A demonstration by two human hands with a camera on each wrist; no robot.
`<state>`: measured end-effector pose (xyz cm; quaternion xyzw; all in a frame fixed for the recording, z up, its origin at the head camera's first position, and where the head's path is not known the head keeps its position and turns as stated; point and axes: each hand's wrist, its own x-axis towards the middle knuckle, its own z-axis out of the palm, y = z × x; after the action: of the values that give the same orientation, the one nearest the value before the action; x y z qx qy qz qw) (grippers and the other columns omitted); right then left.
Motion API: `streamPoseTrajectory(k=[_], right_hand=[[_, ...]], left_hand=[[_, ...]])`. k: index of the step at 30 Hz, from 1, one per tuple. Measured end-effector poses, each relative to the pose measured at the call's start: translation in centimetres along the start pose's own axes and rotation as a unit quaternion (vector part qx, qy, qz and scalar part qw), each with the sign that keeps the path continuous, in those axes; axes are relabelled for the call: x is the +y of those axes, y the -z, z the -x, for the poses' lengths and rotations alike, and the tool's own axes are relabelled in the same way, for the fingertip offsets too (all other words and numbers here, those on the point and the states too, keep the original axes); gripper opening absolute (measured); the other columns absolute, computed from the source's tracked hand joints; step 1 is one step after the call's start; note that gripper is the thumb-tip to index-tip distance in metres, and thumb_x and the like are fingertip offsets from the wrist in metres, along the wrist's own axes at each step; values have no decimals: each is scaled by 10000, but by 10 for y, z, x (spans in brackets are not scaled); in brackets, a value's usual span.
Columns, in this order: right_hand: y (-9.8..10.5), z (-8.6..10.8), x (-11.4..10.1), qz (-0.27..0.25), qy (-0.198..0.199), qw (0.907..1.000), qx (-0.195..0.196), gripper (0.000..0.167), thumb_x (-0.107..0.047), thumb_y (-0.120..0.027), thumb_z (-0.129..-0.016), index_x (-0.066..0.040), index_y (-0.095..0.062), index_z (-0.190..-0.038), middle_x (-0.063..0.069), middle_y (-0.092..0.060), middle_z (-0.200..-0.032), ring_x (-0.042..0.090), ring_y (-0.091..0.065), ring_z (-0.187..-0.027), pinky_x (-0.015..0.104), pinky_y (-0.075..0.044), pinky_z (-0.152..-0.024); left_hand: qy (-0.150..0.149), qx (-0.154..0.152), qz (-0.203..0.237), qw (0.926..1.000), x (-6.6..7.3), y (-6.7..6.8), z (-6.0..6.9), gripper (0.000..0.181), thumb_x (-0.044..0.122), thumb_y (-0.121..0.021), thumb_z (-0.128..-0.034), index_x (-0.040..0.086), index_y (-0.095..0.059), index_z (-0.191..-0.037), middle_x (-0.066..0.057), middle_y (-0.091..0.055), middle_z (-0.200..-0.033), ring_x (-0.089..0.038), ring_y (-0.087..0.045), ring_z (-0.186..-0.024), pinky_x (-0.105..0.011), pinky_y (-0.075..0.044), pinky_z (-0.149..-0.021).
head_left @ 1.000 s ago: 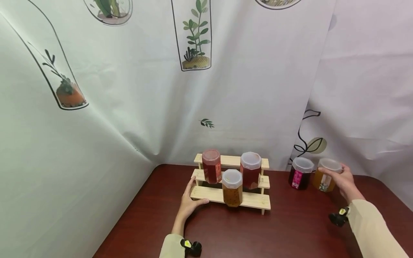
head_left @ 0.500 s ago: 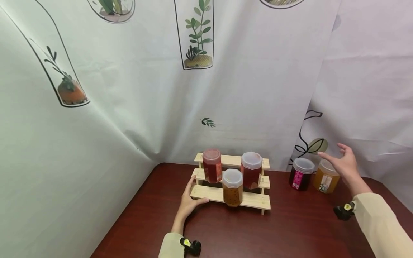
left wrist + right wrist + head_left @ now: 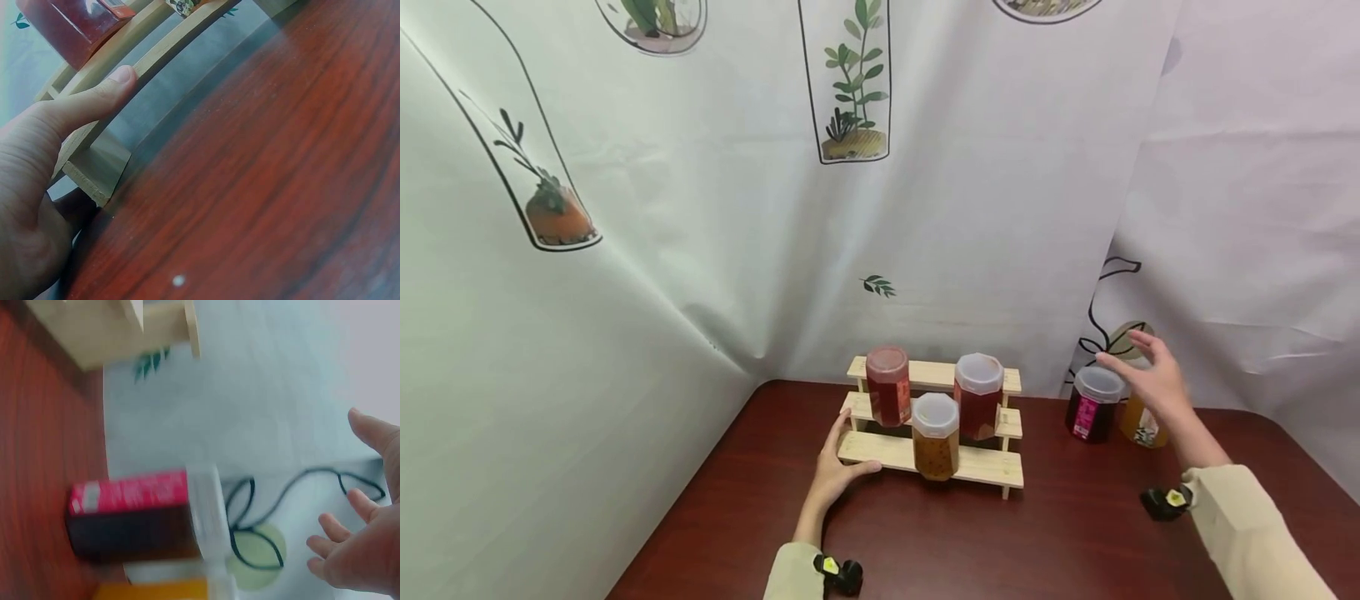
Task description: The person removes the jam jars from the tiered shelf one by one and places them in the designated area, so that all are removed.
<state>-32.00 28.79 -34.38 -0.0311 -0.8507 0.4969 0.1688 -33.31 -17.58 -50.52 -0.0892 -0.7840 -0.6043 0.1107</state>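
Observation:
My left hand (image 3: 833,475) holds the left end of a three-step wooden rack (image 3: 880,450). In the left wrist view its thumb (image 3: 103,100) lies against the lowest plank, and its other fingers are mostly hidden. On the rack stand a red jar (image 3: 889,396), a second dark red jar (image 3: 977,408) and, lower down, an amber jar (image 3: 936,450) with a whitish lid. My right hand (image 3: 1157,383), empty with fingers spread, hovers over a dark jar (image 3: 1090,412) with a pink label. Beside that stands a yellow jar (image 3: 1142,425), partly covered by the hand.
The rack and the two jars on the right stand on a dark red-brown table (image 3: 940,542). A pale fabric wall (image 3: 1000,208) printed with plants rises close behind them. Another pale wall (image 3: 550,375) borders the left side.
My right hand has let go of the yellow jar, risen off it, then shifted left over the dark jar. The left hand stays on the rack.

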Motion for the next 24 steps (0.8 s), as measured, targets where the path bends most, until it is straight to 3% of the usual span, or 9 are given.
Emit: streamPoseTrajectory(k=[7,14,20,24], right_hand=[[-35,16,-12,-575,205,9981,-43,786,-366,-635,-942,2,-244,-1517,270,-250,-1574,447,-213,-1455,617,-241,-1126],[-71,28,-24,-655,889,9908,-780,732,-255,-688,-912,13,-313,-1482,277,-313,-1542,457,-238,-1446,617,-193,-1151],[-106,37,-27,-899,1043,9834,-1181,695,-174,-699,-895,-7,-337,-1464,293,-335,-1524,469,-265,-1435,620,-208,-1148],[-126,40,-30,-1320,1013,9765,-1370,757,-126,-694,-893,-39,-259,-1507,297,-333,-1519,458,-328,-1403,619,-270,-1121]], left_hand=[[40,-29,-39,10000,0,1,0,1042,149,-901,-669,286,-321,-1523,-162,-369,-1546,-345,-352,-1427,-570,-289,-1124],[14,16,-24,10000,0,-1,-2,1041,145,-901,-667,295,-324,-1521,-156,-378,-1540,-339,-369,-1414,-561,-293,-1121],[57,-16,17,10000,0,-2,0,1038,146,-906,-660,293,-335,-1515,-160,-380,-1537,-334,-366,-1415,-546,-295,-1121],[12,5,5,10000,1,0,-1,1036,147,-907,-658,290,-339,-1513,-154,-376,-1543,-334,-360,-1422,-550,-290,-1126]])
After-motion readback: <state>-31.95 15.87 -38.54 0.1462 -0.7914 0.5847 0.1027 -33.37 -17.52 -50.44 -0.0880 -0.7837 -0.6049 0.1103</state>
